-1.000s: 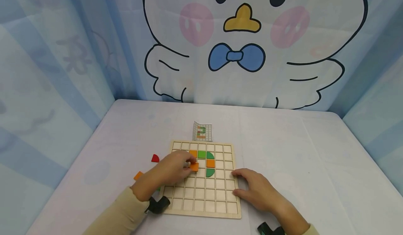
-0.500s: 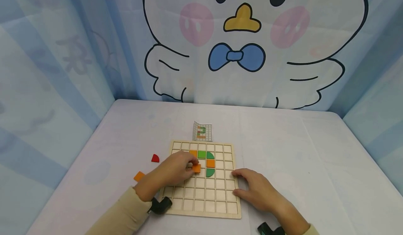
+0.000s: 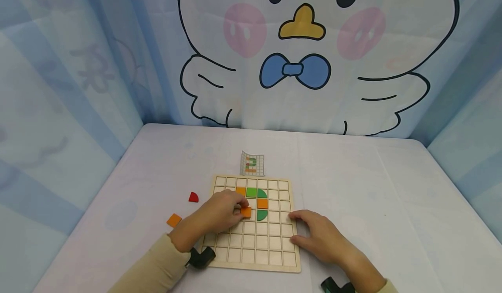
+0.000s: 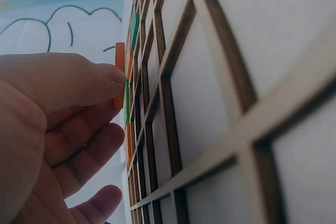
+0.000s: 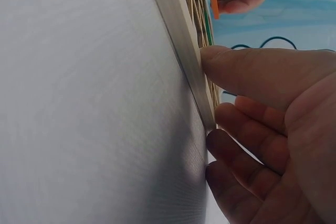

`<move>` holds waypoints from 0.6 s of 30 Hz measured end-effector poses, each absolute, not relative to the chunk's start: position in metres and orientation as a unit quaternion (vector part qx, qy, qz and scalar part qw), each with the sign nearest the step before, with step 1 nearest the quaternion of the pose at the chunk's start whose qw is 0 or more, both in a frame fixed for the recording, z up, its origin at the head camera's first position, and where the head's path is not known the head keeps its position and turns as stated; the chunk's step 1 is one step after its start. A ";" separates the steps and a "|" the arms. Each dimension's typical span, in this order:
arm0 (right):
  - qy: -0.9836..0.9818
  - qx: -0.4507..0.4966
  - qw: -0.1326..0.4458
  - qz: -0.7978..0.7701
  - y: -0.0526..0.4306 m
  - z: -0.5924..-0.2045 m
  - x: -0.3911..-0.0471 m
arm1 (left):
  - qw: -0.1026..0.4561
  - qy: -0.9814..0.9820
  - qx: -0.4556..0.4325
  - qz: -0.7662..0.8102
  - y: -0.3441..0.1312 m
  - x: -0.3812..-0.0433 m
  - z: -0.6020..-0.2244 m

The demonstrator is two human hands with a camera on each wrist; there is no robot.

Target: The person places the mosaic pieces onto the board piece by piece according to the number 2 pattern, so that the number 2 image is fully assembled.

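Note:
My left hand (image 3: pixel 219 212) pinches an orange square tile (image 3: pixel 246 212) between thumb and fingers. In the left wrist view, that tile (image 4: pixel 119 56) stands on edge to the camera, and a small gap separates it from the gridded wooden board (image 3: pixel 274 268). Set in the board's upper cells are an orange square (image 3: pixel 240 191), a light green square (image 3: pixel 251 192), a dark green quarter circle (image 3: pixel 261 193), another orange square (image 3: pixel 262 203) and a second dark green quarter circle (image 3: pixel 261 215). The thumb and fingertips of my right hand (image 3: pixel 321 236) touch the board's right edge, relaxed.
Left of the board lie a red quarter-circle piece (image 3: pixel 193 197) and a loose orange square (image 3: pixel 174 220). Behind the board sits a small printed pattern card (image 3: pixel 252 165). A pale cloth covers the table (image 3: pixel 372 197), with a patterned curtain (image 3: pixel 298 105) behind it.
My left hand has shifted slightly right and nearer with the orange tile, uncovering more of the loose orange square at left. The right hand stays put.

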State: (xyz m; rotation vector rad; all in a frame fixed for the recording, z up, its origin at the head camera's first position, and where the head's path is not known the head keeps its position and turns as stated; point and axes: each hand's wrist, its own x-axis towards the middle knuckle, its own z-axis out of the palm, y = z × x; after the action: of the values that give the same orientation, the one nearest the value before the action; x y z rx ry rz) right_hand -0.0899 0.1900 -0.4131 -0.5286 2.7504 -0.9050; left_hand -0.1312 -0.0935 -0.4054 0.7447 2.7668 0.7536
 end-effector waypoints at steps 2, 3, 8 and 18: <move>0.930 -0.178 0.100 -0.306 0.190 -0.413 -0.090 | 0.091 0.931 0.250 0.251 -0.093 -0.131 -0.405; 0.930 -0.178 0.100 -0.306 0.190 -0.413 -0.090 | 0.090 0.930 0.251 0.252 -0.093 -0.131 -0.405; 0.929 -0.179 0.101 -0.308 0.191 -0.413 -0.090 | 0.093 0.931 0.250 0.250 -0.092 -0.131 -0.405; 0.929 -0.181 0.101 -0.307 0.190 -0.413 -0.090 | 0.096 0.933 0.252 0.240 -0.092 -0.132 -0.407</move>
State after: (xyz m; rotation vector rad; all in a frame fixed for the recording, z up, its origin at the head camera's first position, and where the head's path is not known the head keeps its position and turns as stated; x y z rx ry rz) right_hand -0.0896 0.1902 -0.4130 -0.5334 2.7442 -0.9064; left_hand -0.1317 -0.0915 -0.4069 0.7469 2.7630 0.7104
